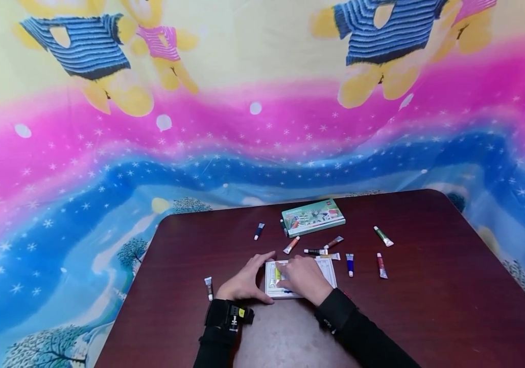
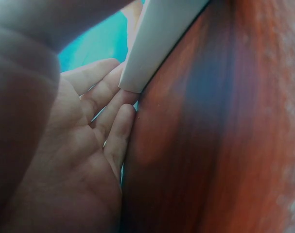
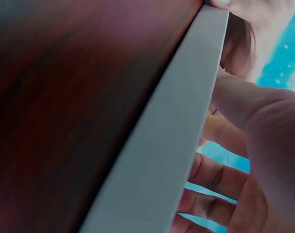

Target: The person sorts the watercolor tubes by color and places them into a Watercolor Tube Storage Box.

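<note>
Has a yellow tube (image 1: 278,275), pointing away lengthwise, just left of the nearer right hand (image 1: 306,278), cannot tell if pinched, with left hand (image 1: 244,282) spread.

The shallow white tray (image 1: 331,277) lies flat, its long edges running left to right, between the left hand (image 1: 243,282) and right hand (image 1: 307,277). Its left end sits within the span of the left thumb and fingers; its right portion extends past the right hand, which covers much of the middle. The near side wall is plain, smooth and pale. A small yellow tube (image 1: 278,274) lies in the tray's left part, lengthwise toward the far edge, just beside the right hand's fingertips; whether they pinch it cannot be told.
</note>
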`<state>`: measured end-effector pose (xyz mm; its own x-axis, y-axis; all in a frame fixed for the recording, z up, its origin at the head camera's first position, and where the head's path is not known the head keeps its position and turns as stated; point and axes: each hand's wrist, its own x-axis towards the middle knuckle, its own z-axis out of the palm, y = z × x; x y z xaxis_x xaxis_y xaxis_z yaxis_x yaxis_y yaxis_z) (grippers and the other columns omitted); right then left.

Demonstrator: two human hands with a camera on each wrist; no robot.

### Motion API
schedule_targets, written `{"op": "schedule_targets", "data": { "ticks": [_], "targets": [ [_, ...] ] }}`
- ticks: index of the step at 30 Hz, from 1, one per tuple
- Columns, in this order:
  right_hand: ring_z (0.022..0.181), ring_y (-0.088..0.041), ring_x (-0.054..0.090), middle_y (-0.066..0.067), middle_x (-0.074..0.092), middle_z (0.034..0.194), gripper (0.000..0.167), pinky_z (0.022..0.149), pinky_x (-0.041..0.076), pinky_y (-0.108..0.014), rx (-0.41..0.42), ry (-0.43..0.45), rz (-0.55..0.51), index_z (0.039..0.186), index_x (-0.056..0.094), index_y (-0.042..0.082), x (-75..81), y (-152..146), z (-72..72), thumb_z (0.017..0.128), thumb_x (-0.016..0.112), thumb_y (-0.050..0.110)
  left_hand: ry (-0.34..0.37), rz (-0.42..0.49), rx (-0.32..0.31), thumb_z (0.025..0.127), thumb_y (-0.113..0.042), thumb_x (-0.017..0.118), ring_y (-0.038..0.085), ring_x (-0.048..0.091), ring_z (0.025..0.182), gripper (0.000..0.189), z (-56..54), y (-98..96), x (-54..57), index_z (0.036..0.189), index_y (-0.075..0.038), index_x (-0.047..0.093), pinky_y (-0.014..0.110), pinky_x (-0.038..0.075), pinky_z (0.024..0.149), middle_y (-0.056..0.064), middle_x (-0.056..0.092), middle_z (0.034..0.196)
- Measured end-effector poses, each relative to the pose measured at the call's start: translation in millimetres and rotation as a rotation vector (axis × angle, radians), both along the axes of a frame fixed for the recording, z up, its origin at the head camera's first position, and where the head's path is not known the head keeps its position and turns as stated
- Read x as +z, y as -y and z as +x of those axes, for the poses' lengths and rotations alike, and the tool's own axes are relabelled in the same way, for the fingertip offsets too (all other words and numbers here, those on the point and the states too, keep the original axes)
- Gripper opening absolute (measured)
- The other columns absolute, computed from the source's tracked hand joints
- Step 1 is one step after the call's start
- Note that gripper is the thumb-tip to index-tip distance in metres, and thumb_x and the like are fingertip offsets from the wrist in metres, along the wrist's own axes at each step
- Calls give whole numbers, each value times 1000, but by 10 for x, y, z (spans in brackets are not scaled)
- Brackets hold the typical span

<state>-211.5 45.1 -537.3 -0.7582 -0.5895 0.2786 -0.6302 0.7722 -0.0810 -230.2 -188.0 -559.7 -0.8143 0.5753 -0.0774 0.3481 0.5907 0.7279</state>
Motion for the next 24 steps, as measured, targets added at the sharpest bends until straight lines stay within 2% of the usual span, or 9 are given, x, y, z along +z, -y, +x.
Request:
{"op": "schedule_targets", "data": {
  "ticks": [10,24],
  "targets": [
    [75,-19,66,-3,74,89,50,56,47,-28,-16,22,7,126,77,24,-11,-24,-12,85,81,53,26,0,10,69,-36,98,20,38,142,121,16,-17,11,165,-30,25,52,38,116,-1,40,156],
    [77,-21,65,-3,74,93,47,59,47,-29,-24,35,15,125,78,26,3,-40,2,86,80,53,8,10,1,69,-36,98,22,41,138,120,17,-16,17,165,-27,26,53,40,114,0,43,153]
  ]
}}
